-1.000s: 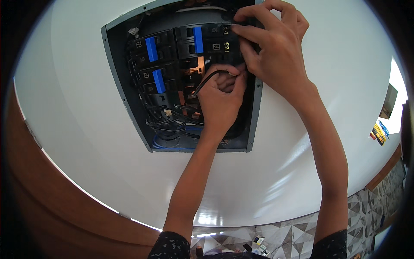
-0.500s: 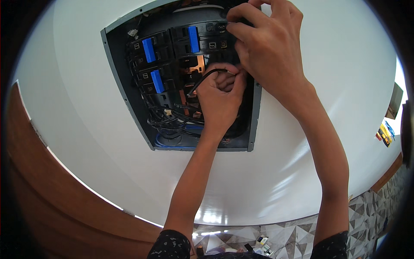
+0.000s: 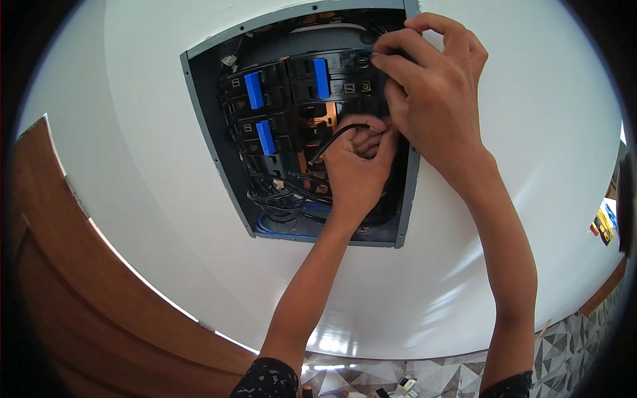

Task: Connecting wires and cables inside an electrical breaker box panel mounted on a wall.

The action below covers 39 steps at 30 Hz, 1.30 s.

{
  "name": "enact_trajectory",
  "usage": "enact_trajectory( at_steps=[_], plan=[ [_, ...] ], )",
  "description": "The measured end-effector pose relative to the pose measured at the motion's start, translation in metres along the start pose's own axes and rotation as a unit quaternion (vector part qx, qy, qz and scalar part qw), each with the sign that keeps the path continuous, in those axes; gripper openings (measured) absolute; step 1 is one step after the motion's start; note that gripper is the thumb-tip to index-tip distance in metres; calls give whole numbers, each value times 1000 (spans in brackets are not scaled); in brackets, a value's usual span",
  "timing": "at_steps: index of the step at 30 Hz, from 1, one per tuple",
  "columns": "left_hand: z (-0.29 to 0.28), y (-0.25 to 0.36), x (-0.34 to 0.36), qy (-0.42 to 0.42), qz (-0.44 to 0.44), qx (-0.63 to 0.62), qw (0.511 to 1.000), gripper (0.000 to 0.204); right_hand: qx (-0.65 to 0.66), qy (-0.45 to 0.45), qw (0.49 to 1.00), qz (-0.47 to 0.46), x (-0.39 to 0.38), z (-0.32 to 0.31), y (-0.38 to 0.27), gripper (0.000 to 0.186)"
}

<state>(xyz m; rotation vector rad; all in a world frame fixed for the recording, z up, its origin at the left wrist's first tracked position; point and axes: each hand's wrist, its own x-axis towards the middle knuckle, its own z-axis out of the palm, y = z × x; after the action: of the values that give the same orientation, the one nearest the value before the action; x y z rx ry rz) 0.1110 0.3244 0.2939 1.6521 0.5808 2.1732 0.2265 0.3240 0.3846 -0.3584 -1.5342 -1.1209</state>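
A grey metal electrical panel box [image 3: 199,119] in the wall holds black breakers [image 3: 358,89] with blue toggles [image 3: 322,78], a copper busbar [image 3: 322,113] and coiled black wires [image 3: 285,194]. My left hand [image 3: 358,169] is inside the box at lower right, its fingers curled and closed on a short black wire [image 3: 325,144]. My right hand [image 3: 434,96] is bent over the box's upper right edge, fingertips at the top-right breaker, thumb down beside my left fingers. What it grips there is hidden.
A white wall [image 3: 146,186] surrounds the box. A brown wooden door [image 3: 86,292] is at left. At far right are yellow-handled tools [image 3: 602,225]. Below, small items [image 3: 406,386] lie on the patterned tile floor [image 3: 451,378].
The view has shifted, so the box and both hands appear slightly farther right and lower. Both hands keep much the same hold inside and at the edge of the box.
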Motion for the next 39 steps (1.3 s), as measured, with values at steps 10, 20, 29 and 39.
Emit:
enact_trajectory(
  at_steps=[10, 20, 29, 39],
  plan=[
    [-2, -2, -1, -6, -25, -24, 999, 19, 170, 99, 980, 21, -7, 2, 11, 36],
    [0, -9, -2, -2, 29, -36, 999, 12, 370, 145, 910, 117, -20, -2, 25, 36],
    [-4, -7, -3, -9, 56, -7, 998, 13, 313, 110, 936, 118, -21, -3, 18, 27],
    [-9, -10, -4, -28, 73, 44, 996, 16, 113, -29, 988, 97, 0, -8, -9, 33]
  ],
)
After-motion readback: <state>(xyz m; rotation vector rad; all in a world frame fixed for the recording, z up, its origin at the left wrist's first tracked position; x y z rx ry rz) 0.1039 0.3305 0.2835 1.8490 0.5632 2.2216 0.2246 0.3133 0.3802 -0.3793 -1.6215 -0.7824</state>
